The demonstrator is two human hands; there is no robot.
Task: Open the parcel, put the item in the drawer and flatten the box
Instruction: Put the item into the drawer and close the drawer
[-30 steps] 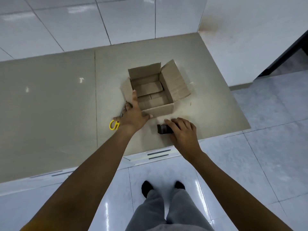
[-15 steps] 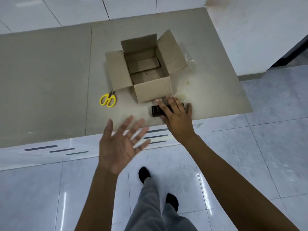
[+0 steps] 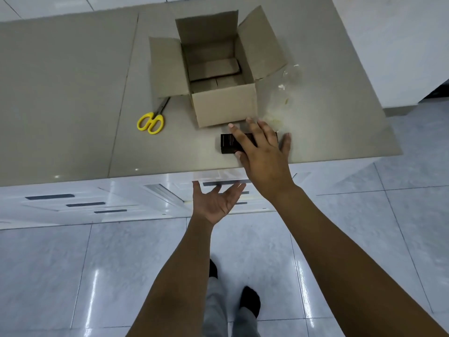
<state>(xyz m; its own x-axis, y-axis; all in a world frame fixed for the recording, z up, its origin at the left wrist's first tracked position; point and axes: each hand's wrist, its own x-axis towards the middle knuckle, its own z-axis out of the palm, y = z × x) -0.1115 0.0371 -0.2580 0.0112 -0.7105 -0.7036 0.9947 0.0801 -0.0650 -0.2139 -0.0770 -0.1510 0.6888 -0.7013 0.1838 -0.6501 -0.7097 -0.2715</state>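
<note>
The right hand (image 3: 261,152) covered most of the small black box (image 3: 228,143), its print too small to read. The scissors' (image 3: 153,117) blade tips lay hidden under the cardboard box's (image 3: 226,110) left flap.

The table (image 3: 73,93) has a smooth beige top with a thin seam running across it from near edge to far. An open cardboard box (image 3: 226,108) stands on it, flaps up and spread. At the box's 8 o'clock lie yellow-handled scissors (image 3: 151,121), blades tucked under the left flap. At its 6 o'clock, just beside the front wall, a small black carton (image 3: 227,143) lies flat. Crumpled clear tape (image 3: 284,93) sits at 3 o'clock.
</note>
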